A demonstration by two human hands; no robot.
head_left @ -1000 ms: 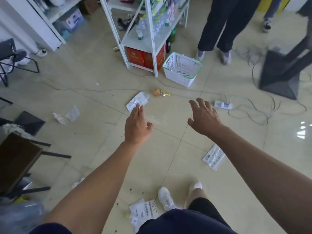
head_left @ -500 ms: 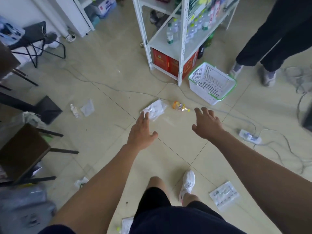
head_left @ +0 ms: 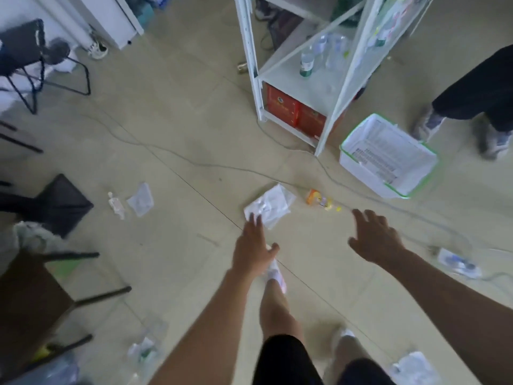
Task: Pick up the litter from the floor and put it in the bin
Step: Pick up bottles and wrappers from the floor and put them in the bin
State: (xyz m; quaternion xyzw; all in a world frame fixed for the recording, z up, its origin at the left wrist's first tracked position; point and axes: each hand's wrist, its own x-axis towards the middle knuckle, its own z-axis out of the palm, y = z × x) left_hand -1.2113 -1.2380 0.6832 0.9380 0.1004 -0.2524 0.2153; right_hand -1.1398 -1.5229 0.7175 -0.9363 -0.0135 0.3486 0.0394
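A crumpled white wrapper [head_left: 270, 207] lies on the tiled floor just beyond my left hand [head_left: 254, 250], whose straight fingers hold nothing. An orange and yellow wrapper [head_left: 319, 200] lies right of it, ahead of my right hand [head_left: 374, 238], which is spread and empty. The white basket with a green rim [head_left: 388, 155] stands on the floor at the right, by the shelf. More litter: a small bottle [head_left: 116, 205] and a clear packet [head_left: 141, 200] at the left, a packet [head_left: 144, 352] near my feet, a white packet [head_left: 413, 369] at the bottom right.
A white metal shelf [head_left: 308, 79] with bottles and red boxes stands ahead. Cables [head_left: 194, 165] cross the floor, with a power strip [head_left: 458, 263] at the right. Another person's legs [head_left: 477, 107] stand right of the basket. Dark chairs [head_left: 30, 301] and stands line the left side.
I have stepped forward; the shelf, basket and wrappers are closer. Both hands stay stretched out and empty, the left one now near the white wrapper.
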